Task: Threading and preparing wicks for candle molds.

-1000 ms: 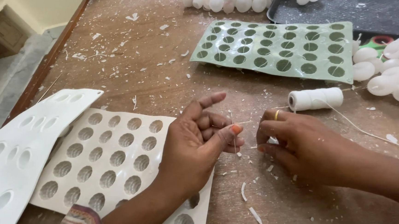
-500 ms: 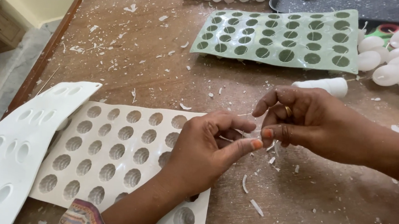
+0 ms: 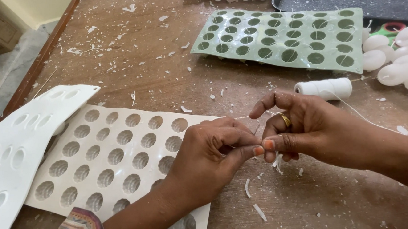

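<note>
The left hand point(image 3: 211, 152) and the right hand point(image 3: 302, 127) meet in the middle, just above the wooden table point(image 3: 136, 63). Their thumbs and first fingers press together, and both hands pinch a thin white thread point(image 3: 355, 111). The left hand is curled almost into a fist around its pinch. The right hand has a gold ring point(image 3: 285, 120) on one finger, and its first finger sticks out a little. The step in hand looks like working one short bit of thread between the fingertips, maybe twisting it or pulling it tight; the pinch is too small to tell which. The next move seems to need a soft, steady pull so the thread does not snap or slip. The thread is long and thin. It runs from the pinch up and to the right, to a white spool point(image 3: 323, 88) that lies on its side near the right hand. A tiny end also pokes out to the left of the fingers. Under the left arm lies a white mould tray point(image 3: 116, 151) full of round cups. Farther away sits a green mould tray point(image 3: 284, 37), and white egg shapes point(image 3: 405, 65) lie beside it. White flakes point(image 3: 251, 188) are scattered on the table.
</note>
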